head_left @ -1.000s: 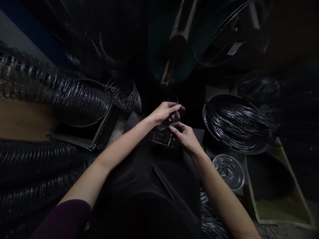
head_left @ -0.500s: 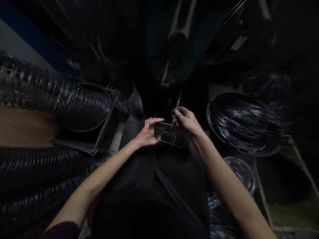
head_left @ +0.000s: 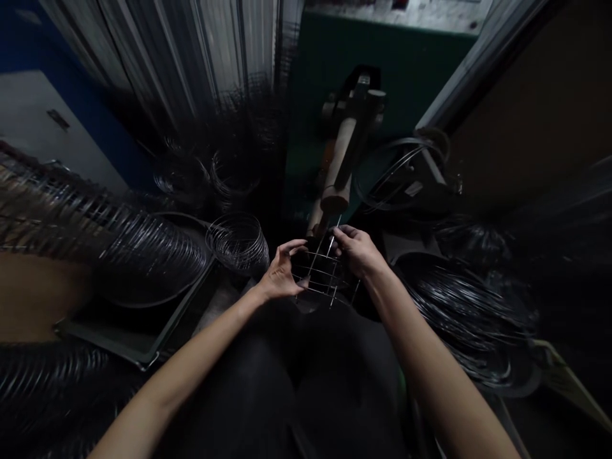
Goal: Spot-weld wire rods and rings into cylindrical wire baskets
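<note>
Above my lap, my left hand (head_left: 280, 275) grips the left side of a small wire frame (head_left: 317, 275), thumb below and fingers above. The frame is made of curved thin wires joined by straight cross wires. My right hand (head_left: 357, 252) is closed, pinching a short straight metal wire (head_left: 331, 242) between thumb and fingers. That wire slants up and away at the frame's far side; whether it touches the frame, I cannot tell. Just beyond both hands is the blunt end of a machine's round bar (head_left: 336, 197).
A green machine body (head_left: 406, 70) stands ahead. To the left are a stack of wire rings (head_left: 238, 242), long rows of rings (head_left: 157, 245) and a dark crate (head_left: 160, 347). On the right, a basin (head_left: 519, 386) holds bundled wires (head_left: 459, 306).
My view has tilted up, showing more of the machine. The wire frame and both hands are closer to the bar. The short wire in my right hand now sits lower against my fingers.
</note>
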`<state>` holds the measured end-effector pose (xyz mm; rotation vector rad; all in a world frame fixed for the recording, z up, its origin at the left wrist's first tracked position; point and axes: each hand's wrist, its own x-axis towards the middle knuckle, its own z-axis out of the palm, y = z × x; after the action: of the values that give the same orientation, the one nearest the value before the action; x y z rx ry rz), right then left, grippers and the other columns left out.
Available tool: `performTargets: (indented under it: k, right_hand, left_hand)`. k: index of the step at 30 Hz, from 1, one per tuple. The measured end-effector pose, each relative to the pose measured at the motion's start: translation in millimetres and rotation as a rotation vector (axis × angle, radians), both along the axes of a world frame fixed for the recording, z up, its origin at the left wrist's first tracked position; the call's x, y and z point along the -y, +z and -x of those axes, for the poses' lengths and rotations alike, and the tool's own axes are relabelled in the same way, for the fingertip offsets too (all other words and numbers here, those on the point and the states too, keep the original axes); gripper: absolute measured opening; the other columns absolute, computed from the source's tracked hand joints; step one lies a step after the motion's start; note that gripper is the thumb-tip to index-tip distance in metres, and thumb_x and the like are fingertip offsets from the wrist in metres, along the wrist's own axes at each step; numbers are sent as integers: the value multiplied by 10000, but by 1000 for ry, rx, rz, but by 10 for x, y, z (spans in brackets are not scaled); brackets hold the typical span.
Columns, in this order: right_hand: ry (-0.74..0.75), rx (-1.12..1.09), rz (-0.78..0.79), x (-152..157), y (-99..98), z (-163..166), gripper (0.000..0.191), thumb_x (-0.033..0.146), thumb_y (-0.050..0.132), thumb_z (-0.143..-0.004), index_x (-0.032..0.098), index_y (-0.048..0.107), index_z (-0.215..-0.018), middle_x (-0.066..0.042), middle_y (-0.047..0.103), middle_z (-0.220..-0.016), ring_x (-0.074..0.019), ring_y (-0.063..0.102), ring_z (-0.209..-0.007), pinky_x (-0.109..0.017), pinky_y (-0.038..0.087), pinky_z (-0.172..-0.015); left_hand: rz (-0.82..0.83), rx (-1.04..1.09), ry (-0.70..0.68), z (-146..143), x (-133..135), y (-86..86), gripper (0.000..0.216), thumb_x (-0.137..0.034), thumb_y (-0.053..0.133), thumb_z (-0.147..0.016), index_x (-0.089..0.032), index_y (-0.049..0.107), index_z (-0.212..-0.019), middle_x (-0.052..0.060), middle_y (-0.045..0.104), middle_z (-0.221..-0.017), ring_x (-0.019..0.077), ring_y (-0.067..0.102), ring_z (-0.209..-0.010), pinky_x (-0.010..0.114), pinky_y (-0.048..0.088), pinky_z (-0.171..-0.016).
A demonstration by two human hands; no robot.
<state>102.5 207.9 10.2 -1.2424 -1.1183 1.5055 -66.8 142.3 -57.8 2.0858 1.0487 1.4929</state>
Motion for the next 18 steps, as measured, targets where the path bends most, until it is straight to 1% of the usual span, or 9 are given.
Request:
performTargets:
  k: [5,12,16,18]
  right_hand:
    - [-2,7,24,-102,-4,52,331,403,759,-632,162,546,-709,57,497,-473,-37,374,-358,-165,262,-349]
    - [-8,9,-38,-236,-15,113,355,420,772,-589,162,560,-707,45,518,-491,-43,387,-376,-174,272,-355]
    - [-13,37,-60,-307,-19,134,371,421,785,-561,167,543,-679,50,493,-461,-49,391,-382,-180,276,-364]
    - [-16,42,-72,-323,-11,141,376,417,790,-549,172,530,-666,57,477,-454,-48,390,-386,-181,288,-373]
  left_hand:
    - [-7,-13,15,61,-98,33,787,-193,672,-651,-221,202,-1282,108,487,-1148,215,587,-1004,406,492,-882]
    - [6,-4,11,138,-229,113,804,-215,707,-633,-234,215,-1268,124,458,-1172,207,586,-982,397,493,-855]
    - [10,-19,15,161,-283,149,797,-178,699,-628,-231,218,-1262,86,512,-1060,212,594,-975,398,492,-862]
    - [10,-13,6,163,-304,159,805,-176,694,-628,-238,207,-1266,75,514,-1051,205,599,-961,392,498,-857]
